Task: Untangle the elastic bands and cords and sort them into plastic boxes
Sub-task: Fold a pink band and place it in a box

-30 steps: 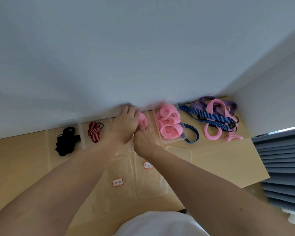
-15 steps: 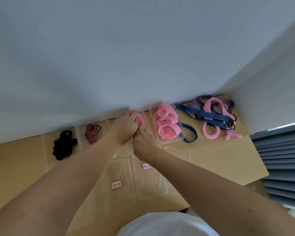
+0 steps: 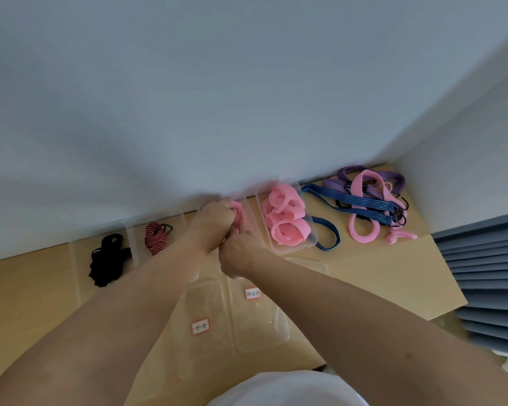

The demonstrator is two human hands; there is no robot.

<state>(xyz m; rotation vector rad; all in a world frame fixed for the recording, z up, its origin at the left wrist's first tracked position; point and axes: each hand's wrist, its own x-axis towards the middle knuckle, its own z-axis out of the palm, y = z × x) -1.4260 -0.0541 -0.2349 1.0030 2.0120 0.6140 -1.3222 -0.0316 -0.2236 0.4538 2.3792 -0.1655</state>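
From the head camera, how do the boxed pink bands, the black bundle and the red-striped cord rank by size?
Largest: boxed pink bands.
Next: black bundle.
Smallest: red-striped cord.

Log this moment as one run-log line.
in hands: pink elastic band | left hand: grips it | right hand: pinches it | unsorted: tangled blue, purple and pink cords on light wooden table

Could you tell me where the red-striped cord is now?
In the head view, the red-striped cord lies boxed against the wall, between the black bands and the left hand.
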